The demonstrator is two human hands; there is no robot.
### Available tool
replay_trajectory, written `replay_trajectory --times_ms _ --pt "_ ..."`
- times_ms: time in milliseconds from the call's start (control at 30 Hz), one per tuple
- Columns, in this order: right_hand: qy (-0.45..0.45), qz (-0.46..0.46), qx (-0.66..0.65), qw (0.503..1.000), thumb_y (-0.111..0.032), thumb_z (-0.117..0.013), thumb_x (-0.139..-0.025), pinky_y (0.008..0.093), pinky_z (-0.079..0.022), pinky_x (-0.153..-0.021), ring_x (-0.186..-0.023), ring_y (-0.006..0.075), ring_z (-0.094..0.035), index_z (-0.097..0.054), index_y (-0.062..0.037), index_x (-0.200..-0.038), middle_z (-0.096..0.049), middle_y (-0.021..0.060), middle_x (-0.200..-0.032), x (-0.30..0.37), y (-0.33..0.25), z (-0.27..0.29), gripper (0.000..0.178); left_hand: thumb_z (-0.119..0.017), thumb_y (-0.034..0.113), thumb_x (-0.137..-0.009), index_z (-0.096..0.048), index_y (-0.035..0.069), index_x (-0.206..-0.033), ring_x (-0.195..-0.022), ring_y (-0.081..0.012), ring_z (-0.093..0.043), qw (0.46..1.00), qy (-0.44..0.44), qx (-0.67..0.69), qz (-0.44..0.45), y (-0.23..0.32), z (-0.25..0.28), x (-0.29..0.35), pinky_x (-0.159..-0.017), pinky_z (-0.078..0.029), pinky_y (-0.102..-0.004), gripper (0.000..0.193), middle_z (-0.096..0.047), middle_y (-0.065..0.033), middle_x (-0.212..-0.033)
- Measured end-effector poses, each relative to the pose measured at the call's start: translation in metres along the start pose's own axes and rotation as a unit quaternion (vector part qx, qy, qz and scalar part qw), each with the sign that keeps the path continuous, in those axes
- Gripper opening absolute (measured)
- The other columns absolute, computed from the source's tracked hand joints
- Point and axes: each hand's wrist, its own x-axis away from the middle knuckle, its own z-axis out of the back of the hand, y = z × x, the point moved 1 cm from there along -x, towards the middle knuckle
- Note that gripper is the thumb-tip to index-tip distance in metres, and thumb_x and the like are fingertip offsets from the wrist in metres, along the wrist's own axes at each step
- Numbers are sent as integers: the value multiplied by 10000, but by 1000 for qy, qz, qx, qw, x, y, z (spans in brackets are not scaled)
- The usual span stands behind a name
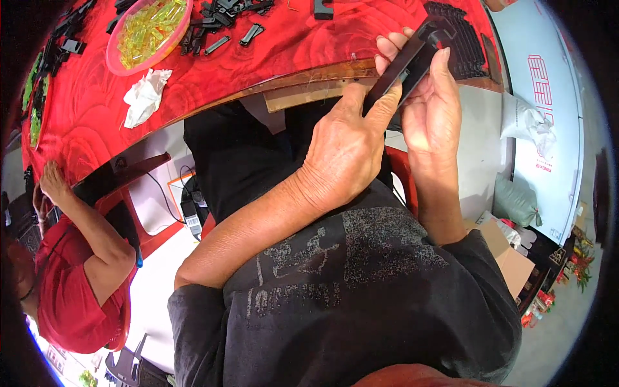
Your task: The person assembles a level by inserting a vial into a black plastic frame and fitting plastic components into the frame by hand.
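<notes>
A long black plastic casing [401, 64] with a hooked upper end is held at a slant over the table's near edge. My right hand [431, 113] supports it from behind, fingers curled round its far side and the thumb beside the hooked end. On the casing's lower end, my left hand [342, 148] is closed, with the index finger pressed along its inner face. Whether a smaller part sits under that fingertip is hidden. Just right of the casing, a row of similar black pieces [471, 55] lies on the red tablecloth [271, 58].
A pink bowl [115, 63] of clear yellow vials stands at the far left, near a crumpled white tissue [147, 100]. Small black parts [222, 16] lie scattered behind. A co-worker in a red shirt [80, 290] sits at left. Right: a large white box [548, 129] and a grey-green sack [516, 198].
</notes>
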Motion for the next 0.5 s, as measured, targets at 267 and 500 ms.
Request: replay_trajectory --times_ms 267,500 --pt "17 12 -31 999 -407 -425 -1021 470 -513 -977 -1123 365 -614 -488 58 -1249 -623 230 -1176 -2 6 -1 521 -656 36 -805 -452 72 -1404 -1019 -441 -589 999 -26 -33 1 5 4 0 -879 -510 -450 634 -516 -263 -1194" --pt "42 -3 -40 998 -406 -416 -1022 442 -488 -1013 -1143 343 -608 -480 46 -1240 -622 211 -1196 -3 10 0 505 -651 73 -846 -480 -27 -1305 -1063 -394 -600 991 82 95 40 -1 19 -10 -876 -496 -424 500 -583 -254 -1160"
